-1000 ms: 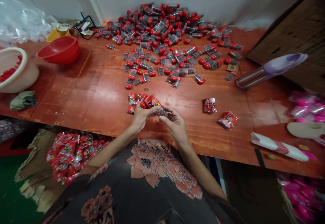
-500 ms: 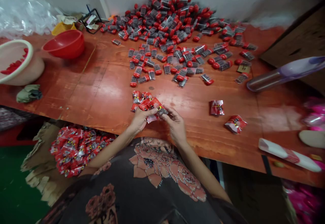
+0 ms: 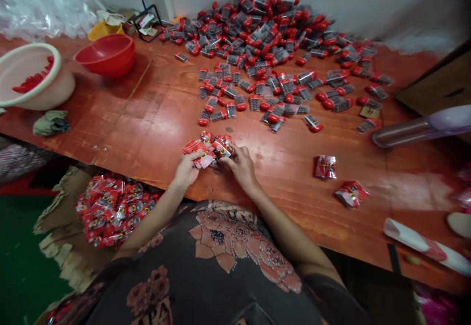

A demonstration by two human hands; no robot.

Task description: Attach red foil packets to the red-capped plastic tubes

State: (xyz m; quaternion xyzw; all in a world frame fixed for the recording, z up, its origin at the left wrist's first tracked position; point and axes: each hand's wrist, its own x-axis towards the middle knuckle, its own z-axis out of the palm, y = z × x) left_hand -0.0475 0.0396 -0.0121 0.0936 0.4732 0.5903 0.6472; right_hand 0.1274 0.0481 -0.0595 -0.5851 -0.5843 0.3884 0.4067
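My left hand (image 3: 187, 169) is closed on red printed packets (image 3: 198, 151), its thumb across their lower part. Close on its right, my right hand (image 3: 241, 167) pinches another red packet (image 3: 222, 146) with black and yellow print. A further red packet (image 3: 206, 136) lies just beyond my fingers on the table. Farther back spreads a large heap of small clear containers with red caps (image 3: 253, 35), filled with dark pieces. Several of these containers (image 3: 231, 109) lie loose nearer to my hands.
Two red packets (image 3: 325, 167) lie to the right on the wooden table (image 3: 162, 133). A white basin (image 3: 61, 87) of red pieces and a red bowl (image 3: 110, 57) stand at left. Below the edge sits a box of red packets (image 3: 114, 212). A clear tube (image 3: 401, 131) rests at right.
My hands have moved apart: the left has drawn left with its packets, and the right now pinches a separate packet. The whole view has shifted slightly.
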